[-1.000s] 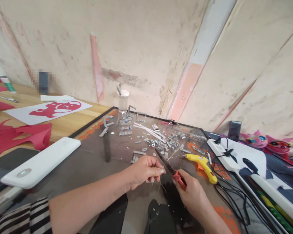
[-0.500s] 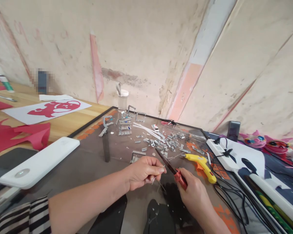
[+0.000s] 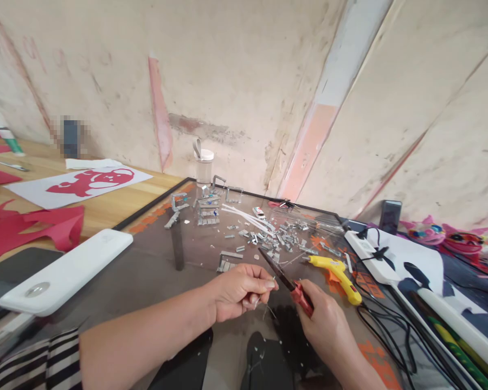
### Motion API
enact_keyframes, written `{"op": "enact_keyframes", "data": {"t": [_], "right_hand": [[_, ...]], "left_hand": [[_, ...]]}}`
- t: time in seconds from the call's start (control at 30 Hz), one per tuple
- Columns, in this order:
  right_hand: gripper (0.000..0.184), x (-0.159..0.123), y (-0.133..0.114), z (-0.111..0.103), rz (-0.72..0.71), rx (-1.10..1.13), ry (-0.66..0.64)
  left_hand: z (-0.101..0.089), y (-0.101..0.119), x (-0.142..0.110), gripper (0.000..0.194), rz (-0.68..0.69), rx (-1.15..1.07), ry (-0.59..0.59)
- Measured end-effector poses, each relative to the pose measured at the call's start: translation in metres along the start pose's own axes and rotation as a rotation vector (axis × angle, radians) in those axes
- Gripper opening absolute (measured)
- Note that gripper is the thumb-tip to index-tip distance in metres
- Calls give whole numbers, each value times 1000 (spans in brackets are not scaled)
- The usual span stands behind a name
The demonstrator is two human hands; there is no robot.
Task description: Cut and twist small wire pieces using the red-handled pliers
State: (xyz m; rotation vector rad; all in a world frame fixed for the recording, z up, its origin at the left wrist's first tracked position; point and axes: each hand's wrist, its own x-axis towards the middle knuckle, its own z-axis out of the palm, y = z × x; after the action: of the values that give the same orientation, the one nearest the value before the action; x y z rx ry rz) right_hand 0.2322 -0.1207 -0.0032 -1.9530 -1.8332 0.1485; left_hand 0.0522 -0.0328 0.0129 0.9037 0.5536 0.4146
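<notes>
My left hand [image 3: 239,290] is closed in a pinch on a thin strand of wire [image 3: 265,303] just above the dark glass-topped table [image 3: 154,271]. My right hand [image 3: 323,325] is wrapped round the red handle of a pair of long-nose pliers [image 3: 282,280]. The dark pliers tip points up and left, past my left fingertips. Beyond my hands, several small grey metal pieces [image 3: 276,235] lie scattered on the glass.
A yellow glue gun [image 3: 336,270] lies right of the pliers with black cables and a white power strip [image 3: 368,252]. A white flat device [image 3: 65,271] lies at the left. Red paper cut-outs [image 3: 32,225] cover the wooden table. A clear jar [image 3: 204,165] stands by the wall.
Both hands have stayed almost in place. My left hand has shifted very slightly down with the wire; the pliers keep the same angle.
</notes>
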Motion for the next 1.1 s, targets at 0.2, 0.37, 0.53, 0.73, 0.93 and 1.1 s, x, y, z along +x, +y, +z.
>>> {"op": "enact_keyframes", "data": {"t": [0.2,0.37,0.53,0.73,0.93,1.1], "right_hand": [[12,0,0,-2,-27,275,-228],[13,2,4,0,-12,-27,26],[11,-1,-3,-3,-1,304,-255],[12,2,5,0,-32,68,-67],[10,1,3,-2,-25,89,-39],[10,-1,-2,-9,-30,363,-322]], "left_hand": [[-4,4,-4,20,26,174,-34],[2,-2,-2,18,-55,-48,-27],[-5,5,-5,19,61,227,-56],[-1,2,-3,20,-24,97,-2],[1,0,-2,16,-11,-6,-36],[-5,5,-5,17,95,298,-80]]}}
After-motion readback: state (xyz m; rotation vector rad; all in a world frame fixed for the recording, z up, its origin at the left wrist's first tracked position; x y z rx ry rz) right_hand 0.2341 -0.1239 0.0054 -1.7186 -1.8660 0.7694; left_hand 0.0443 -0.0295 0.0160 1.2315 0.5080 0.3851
